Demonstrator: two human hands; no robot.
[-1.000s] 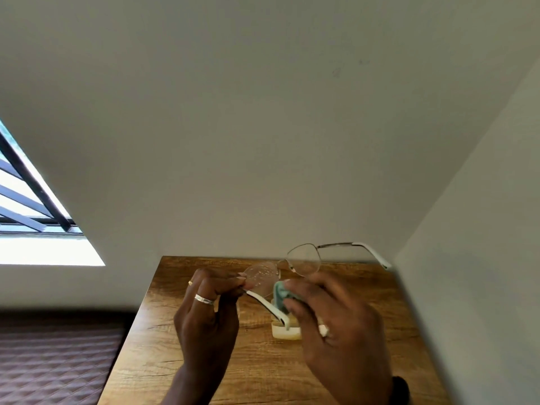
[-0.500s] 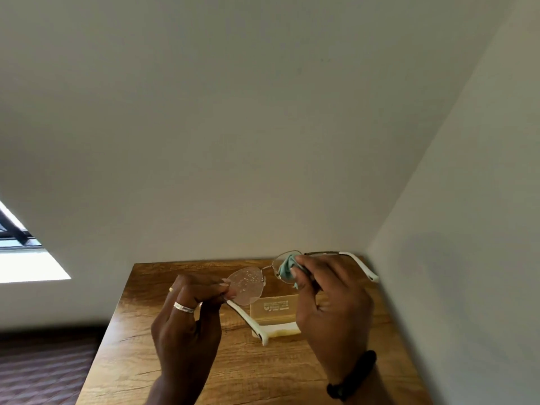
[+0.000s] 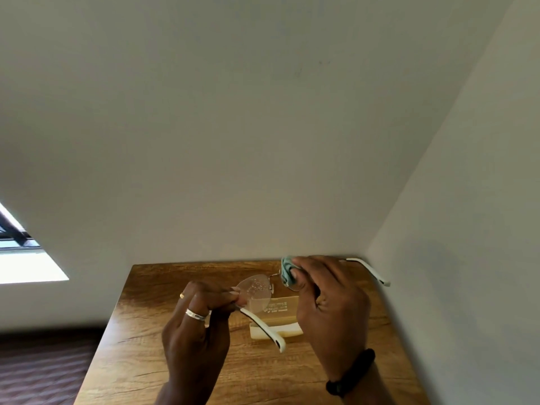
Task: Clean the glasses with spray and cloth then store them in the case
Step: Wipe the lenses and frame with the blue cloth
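Note:
The thin-rimmed glasses (image 3: 255, 289) with white temple arms hang above the table, held between both hands. My left hand (image 3: 198, 323) pinches the frame at its left hinge, beside a lens speckled with droplets. My right hand (image 3: 330, 302) presses a folded teal cloth (image 3: 287, 271) around the other lens, which is mostly hidden. Below the glasses, the pale cream case (image 3: 277, 320) lies open on the table, its clear lid up and partly behind my right hand. No spray bottle shows.
The wooden table (image 3: 146, 340) sits in a corner, with a white wall behind it and another along its right edge. To the left lie a dark floor and a bright window (image 3: 26, 258).
The camera view has shifted. My right hand brought the cloth from beside the left temple arm up onto the right lens and keeps rubbing it. My left hand keeps its hold on the hinge.

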